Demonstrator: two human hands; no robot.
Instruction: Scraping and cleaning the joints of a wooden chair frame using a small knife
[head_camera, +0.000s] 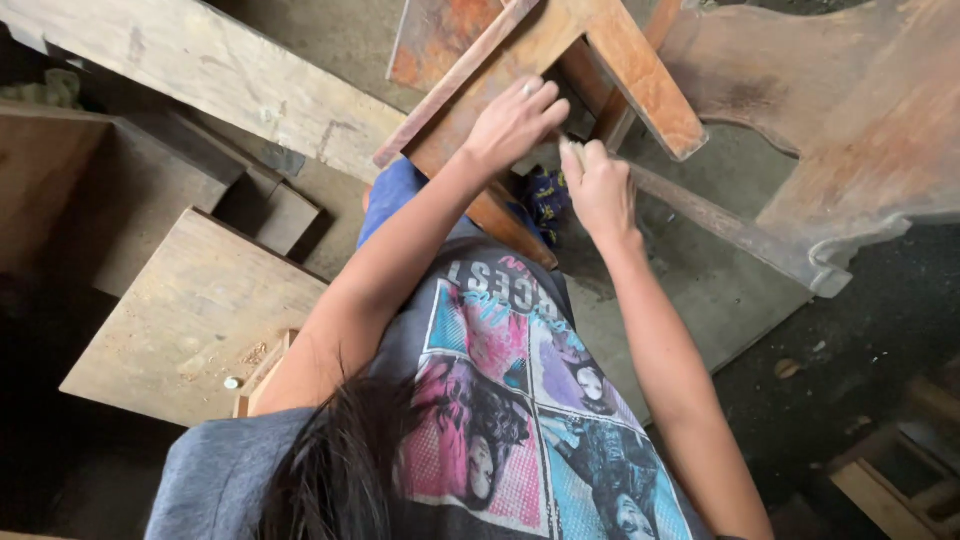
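Left hand (512, 122) lies flat, fingers spread, on the wooden frame (560, 60); right hand (598, 185) pinches a small pale piece (unidentifiable). Boards (195, 315) crowd left; carved panel (860, 130) right; bare floor (690, 290) between.

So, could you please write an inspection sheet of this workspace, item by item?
Surface: concrete floor, dusty, with wood lying on it.
Job's things: wooden frame of reddish-brown boards; a small pale piece is pinched against it, too small to identify.
Clutter: plywood sheet with wood crumbs at the left; long plank at the top left; curved carved board at the right.
Grippers: left hand lies flat on the frame, fingers spread; right hand is closed around the pale piece.
Cables: nothing seen.
Surroundings: dim workshop; more wooden parts at the lower right.
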